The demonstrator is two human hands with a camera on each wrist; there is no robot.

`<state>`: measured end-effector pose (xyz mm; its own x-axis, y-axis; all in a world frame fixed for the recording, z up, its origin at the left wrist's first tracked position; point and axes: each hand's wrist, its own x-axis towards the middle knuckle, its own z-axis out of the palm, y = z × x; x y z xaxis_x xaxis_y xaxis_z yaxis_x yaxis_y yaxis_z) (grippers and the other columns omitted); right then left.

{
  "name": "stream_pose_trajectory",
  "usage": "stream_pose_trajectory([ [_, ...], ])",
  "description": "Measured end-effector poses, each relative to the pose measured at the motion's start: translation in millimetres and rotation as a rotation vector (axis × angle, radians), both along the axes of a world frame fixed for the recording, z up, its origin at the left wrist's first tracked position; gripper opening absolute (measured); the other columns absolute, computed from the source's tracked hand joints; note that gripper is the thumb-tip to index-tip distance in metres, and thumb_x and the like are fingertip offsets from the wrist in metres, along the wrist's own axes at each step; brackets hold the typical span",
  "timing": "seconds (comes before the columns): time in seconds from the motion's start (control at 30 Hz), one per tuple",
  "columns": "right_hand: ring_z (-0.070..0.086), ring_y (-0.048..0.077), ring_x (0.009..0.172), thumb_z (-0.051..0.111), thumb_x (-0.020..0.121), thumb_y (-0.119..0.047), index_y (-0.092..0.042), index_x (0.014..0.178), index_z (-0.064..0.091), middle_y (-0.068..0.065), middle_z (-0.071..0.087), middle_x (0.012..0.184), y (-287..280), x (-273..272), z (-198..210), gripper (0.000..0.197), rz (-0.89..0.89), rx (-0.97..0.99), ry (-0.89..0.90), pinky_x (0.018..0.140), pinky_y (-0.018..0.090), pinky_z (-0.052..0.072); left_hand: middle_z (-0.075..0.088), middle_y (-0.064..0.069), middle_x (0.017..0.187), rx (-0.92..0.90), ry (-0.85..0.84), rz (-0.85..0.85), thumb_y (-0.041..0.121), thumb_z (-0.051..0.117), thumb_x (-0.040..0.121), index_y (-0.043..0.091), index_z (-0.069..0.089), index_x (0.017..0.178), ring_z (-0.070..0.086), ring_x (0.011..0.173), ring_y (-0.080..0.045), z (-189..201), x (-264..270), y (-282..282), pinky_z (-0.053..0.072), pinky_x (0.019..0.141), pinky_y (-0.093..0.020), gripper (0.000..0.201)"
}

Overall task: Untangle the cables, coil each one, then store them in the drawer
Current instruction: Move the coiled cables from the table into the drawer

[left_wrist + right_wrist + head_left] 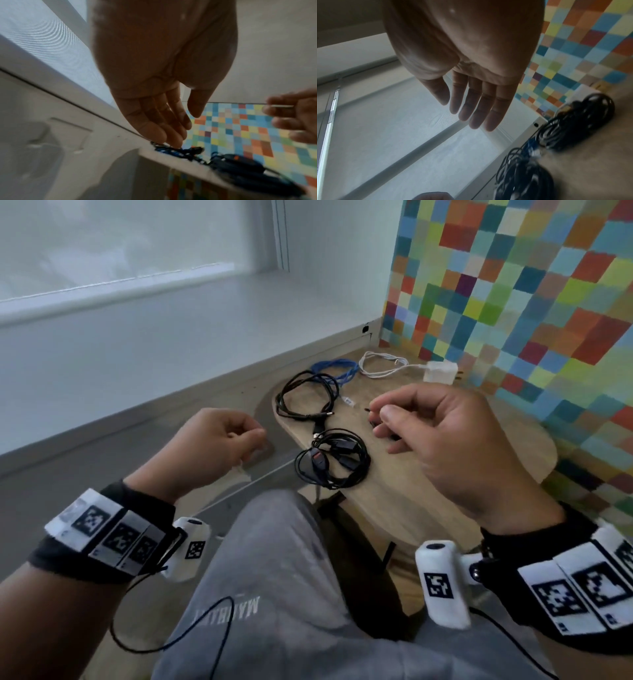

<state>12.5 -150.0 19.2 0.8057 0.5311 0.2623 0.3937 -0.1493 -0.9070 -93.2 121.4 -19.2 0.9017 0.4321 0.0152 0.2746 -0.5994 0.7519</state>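
Wooden tabletop (428,474) is carrying all the cables I am watching through the head camera. My right hand (445,440) is hovering above the middle of it, thumb and forefinger pinching the tip of a thin black lead (367,409) while the other fingers are curling loosely beneath. My left hand (222,440) is hanging just off the tabletop's left edge, over the floor, with its fingers loosely bent. I am seeing a pale strand (253,481) below it, but I cannot tell whether the hand is gripping it.

A tight black bundle (334,460) with a red-marked piece in it is lying at the near left edge, directly between my two hands. A looser black loop (301,395) is sitting beyond it along the left edge, its far side overlapping a blue cable (337,369) at the far edge. A white cable (380,364) is lying just right of the blue one, running to a white charger block (440,371) at the far right, close against the multicoloured checked wall (513,285).

Both wrist views are coming through blurred, showing the palms and dark coils only.
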Motion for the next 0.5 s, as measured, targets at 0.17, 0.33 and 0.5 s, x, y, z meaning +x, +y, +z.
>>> stream_pose_trajectory([
  [0.17, 0.075, 0.018, 0.086, 0.067, 0.098, -0.014, -0.023, 0.097, 0.079, 0.002, 0.078, 0.090, 31, -25, -17, 0.016, 0.122, -0.055, 0.056, 0.078, 0.044, 0.064, 0.076, 0.002, 0.077, 0.093, 0.236, -0.017, 0.037, 0.065, 0.097, 0.023, 0.075, 0.088, 0.072, 0.078, -0.020, -44, -12, 39, 0.060, 0.082, -0.043, 0.019],
  [0.33, 0.075, 0.019, 0.081, 0.070, 0.095, -0.020, -0.029, 0.096, 0.079, -0.001, 0.078, 0.087, 47, -43, -27, 0.013, 0.239, -0.171, -0.007, 0.078, 0.049, 0.063, 0.075, -0.004, 0.100, 0.145, 0.441, -0.049, 0.033, 0.064, 0.098, 0.016, 0.076, 0.100, 0.069, 0.094, -0.025, -100, -16, 68, 0.054, 0.084, -0.036, 0.021],
  [0.5, 0.075, 0.017, 0.084, 0.068, 0.087, -0.033, -0.035, 0.095, 0.079, -0.004, 0.078, 0.088, 37, -45, -32, 0.013, 0.268, -0.207, -0.029, 0.079, 0.047, 0.063, 0.070, 0.000, 0.123, 0.161, 0.621, -0.070, 0.046, 0.060, 0.096, 0.024, 0.075, 0.110, 0.063, 0.112, -0.021, -169, -26, 95, 0.049, 0.102, -0.036, 0.030],
])
